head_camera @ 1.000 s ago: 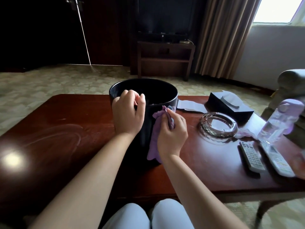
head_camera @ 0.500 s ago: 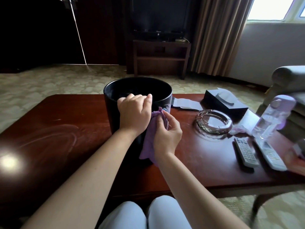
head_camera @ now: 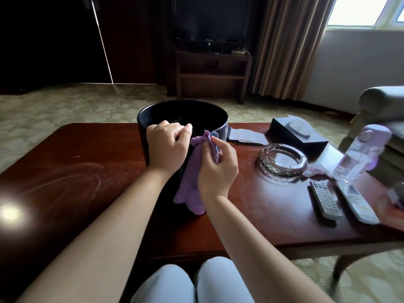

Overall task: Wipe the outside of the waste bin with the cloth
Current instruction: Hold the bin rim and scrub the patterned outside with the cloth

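Purple cloth [head_camera: 193, 182]: pinched at its top by right hand [head_camera: 215, 169], rest hanging below the fingers against the bin wall.
Bin [head_camera: 153, 119]: black, upright on table [head_camera: 76, 171].
Left hand [head_camera: 167, 147]: fingers curled over near rim, likely steadying the bin for wiping.
Ashtray [head_camera: 283, 159]: right of the fingers, apart.

Looks like a hotel room lounge: TV [head_camera: 208, 17] on a stand, heavy curtains [head_camera: 288, 47], patterned carpet [head_camera: 65, 106], 2 remotes [head_camera: 325, 200].
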Demonstrator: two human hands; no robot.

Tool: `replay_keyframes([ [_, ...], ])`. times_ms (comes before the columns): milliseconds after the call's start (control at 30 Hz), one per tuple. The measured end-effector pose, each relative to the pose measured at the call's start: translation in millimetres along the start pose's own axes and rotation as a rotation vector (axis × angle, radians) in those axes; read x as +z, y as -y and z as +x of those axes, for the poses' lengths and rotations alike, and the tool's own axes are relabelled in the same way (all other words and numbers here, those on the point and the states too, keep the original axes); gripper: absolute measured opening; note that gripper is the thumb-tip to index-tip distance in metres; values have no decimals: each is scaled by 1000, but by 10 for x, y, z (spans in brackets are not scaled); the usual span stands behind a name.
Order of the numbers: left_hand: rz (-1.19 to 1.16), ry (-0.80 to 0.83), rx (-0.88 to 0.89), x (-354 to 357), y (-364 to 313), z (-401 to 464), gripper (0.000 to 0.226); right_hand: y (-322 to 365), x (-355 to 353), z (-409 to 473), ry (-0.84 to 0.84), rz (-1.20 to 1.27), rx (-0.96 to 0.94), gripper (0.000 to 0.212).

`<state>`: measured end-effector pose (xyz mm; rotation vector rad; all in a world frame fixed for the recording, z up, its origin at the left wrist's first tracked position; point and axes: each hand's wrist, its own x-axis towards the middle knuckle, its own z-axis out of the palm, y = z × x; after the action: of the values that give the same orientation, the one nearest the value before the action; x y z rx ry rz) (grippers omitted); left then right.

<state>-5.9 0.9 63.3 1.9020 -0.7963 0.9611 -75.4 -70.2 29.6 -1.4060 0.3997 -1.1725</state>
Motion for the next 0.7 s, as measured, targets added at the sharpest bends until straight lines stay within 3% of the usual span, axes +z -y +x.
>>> replay_keyframes([
  [200,-3,6,-6,10,28,4,50,-256,-121,-218,71,-159,75,11],
  [333,34,-11,5,21,31,-6,48,-8,-20,-22,-8,-120,-110,9],
  [467,40,-38,53,37,25,8,45,93,67,63,-37,-86,-133,8],
  [700,-11,-46,23,46,23,3,46,-521,-193,-315,59,-216,174,8],
])
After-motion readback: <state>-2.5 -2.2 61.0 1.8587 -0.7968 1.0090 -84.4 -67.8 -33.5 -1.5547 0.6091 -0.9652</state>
